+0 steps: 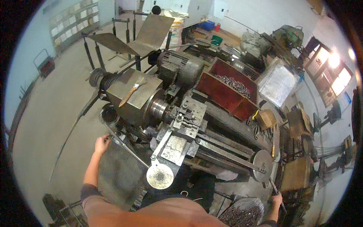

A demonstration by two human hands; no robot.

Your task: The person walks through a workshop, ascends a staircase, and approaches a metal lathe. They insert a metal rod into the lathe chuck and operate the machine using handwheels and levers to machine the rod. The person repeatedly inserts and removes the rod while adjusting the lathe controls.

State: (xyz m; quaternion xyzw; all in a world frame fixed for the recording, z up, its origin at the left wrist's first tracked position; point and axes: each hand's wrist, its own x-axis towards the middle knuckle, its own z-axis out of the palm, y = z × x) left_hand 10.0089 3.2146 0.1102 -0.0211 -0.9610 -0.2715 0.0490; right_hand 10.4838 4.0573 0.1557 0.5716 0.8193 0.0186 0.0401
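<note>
A metal lathe fills the middle of the view, with a headstock and a bright round chuck (159, 109) facing its tool post (185, 117). Beside the lathe's left front, my left hand (102, 145) is closed, fingertips together near a small metal fitting (120, 137); what they hold, if anything, is too small to make out. At the lower right, my right hand (278, 199) wraps round a thin metal lever (273, 185) by a round disc (261, 165). A second disc (160, 176) sits at the front of the cross slide, close to my body.
A wooden-handled brush (130, 94) lies on the headstock cover. Behind the bed stands a red bin (227, 92) with small metal parts. A sack or basket of dark pieces (244, 212) stands near my right forearm. Sheet-metal stands (151, 34) rise at the back left.
</note>
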